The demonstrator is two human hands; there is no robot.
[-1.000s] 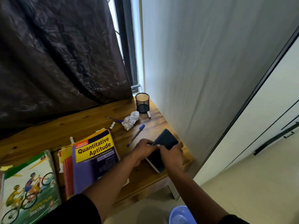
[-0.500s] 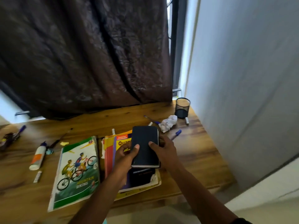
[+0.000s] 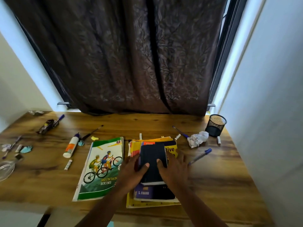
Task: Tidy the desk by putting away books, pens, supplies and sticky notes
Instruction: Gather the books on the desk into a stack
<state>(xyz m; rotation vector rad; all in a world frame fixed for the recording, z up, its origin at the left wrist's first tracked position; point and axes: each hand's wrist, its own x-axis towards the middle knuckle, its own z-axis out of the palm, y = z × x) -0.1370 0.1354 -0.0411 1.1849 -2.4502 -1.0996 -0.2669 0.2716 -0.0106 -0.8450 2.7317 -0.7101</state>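
A small dark notebook (image 3: 153, 158) lies on top of a stack of books (image 3: 136, 149) at the middle of the wooden desk (image 3: 213, 177). My left hand (image 3: 132, 172) grips its left edge, thumb on the cover. My right hand (image 3: 173, 169) holds its right edge, thumb on the cover and fingers spread beside it. A Mountain Biking book (image 3: 102, 167) lies just left of the stack. A blue pen (image 3: 200, 156) lies to the right, near crumpled paper (image 3: 197, 139) and a black mesh pen cup (image 3: 215, 125).
A glue bottle (image 3: 71, 147), a thin brush (image 3: 92, 132), a yellow sticky scrap (image 3: 94, 138), small caps and more pens lie on the desk's left half. A dark curtain (image 3: 131, 54) hangs behind. A glass dish (image 3: 5, 169) sits at the far left edge.
Both hands carried the dark notebook from the desk's right end leftwards and lowered it onto the book stack. The view swung left and now takes in the whole desk.
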